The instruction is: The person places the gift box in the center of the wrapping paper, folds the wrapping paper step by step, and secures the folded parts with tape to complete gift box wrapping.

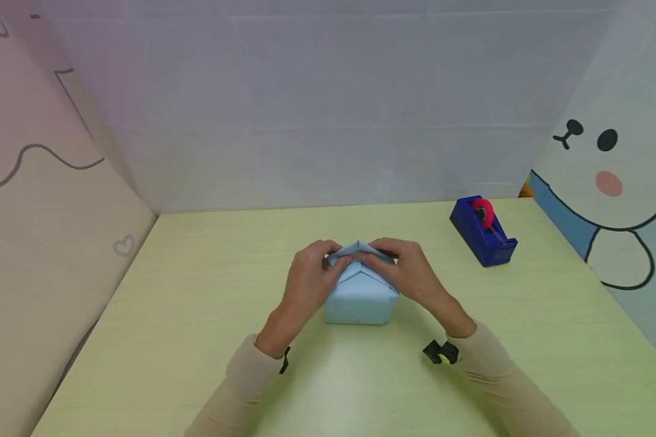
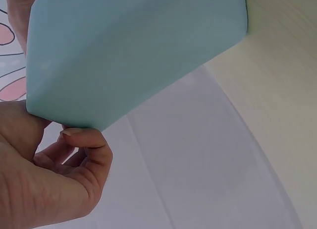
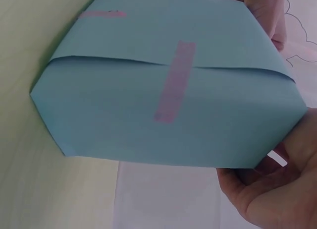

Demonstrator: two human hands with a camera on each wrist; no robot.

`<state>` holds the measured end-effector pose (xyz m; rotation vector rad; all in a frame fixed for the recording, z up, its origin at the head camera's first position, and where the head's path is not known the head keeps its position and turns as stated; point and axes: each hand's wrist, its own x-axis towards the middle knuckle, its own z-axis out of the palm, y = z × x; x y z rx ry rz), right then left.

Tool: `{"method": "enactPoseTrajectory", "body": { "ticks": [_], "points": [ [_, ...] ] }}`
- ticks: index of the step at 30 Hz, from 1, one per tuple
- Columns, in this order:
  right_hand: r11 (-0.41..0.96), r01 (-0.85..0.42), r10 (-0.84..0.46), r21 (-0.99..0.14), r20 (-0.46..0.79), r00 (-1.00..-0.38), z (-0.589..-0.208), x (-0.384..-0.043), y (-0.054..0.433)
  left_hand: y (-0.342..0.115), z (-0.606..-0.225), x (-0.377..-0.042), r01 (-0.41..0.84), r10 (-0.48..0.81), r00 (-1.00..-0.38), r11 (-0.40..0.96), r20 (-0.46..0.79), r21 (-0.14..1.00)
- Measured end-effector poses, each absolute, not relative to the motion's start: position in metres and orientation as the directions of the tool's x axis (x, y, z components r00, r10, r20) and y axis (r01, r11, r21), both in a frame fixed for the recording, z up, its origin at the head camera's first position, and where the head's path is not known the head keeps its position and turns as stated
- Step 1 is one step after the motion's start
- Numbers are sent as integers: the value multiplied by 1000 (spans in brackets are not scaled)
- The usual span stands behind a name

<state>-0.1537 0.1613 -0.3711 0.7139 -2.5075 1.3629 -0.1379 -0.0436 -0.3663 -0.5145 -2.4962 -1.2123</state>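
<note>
A light blue paper package (image 1: 358, 306) stands on the table, its top folded to a peak. My left hand (image 1: 308, 273) pinches the left side of that folded top, thumb on the near face. On the other side, my right hand (image 1: 412, 273) pinches the top the same way, and the two thumbs nearly meet in the middle. The left wrist view shows a smooth side of the package (image 2: 133, 45). In the right wrist view, a strip of pink tape (image 3: 176, 85) crosses a flap edge on the package, with a second strip (image 3: 104, 14) farther down.
A blue tape dispenser (image 1: 478, 233) with a red-cored roll stands at the back right of the pale wooden table (image 1: 218, 291). A white sheet (image 1: 317, 109) hangs behind the table. Cartoon-printed panels flank it left and right.
</note>
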Motion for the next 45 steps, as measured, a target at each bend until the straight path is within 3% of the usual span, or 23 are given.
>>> {"method": "enactPoseTrajectory", "body": {
  "ticks": [13,31,45],
  "points": [
    [353,-581,-343,-734,476,-810,-366,-160,156,-43,-365,-135,463,185,-875,590,448,661],
    [327,-473,-302,-818,384,-873,-359,-170,153,-40,-365,-131,412,172,-897,659,408,628],
    [480,-459,-368,-747,303,-879,-365,-154,162,-41,-366,-128,460,204,-872,653,445,601]
  ]
}}
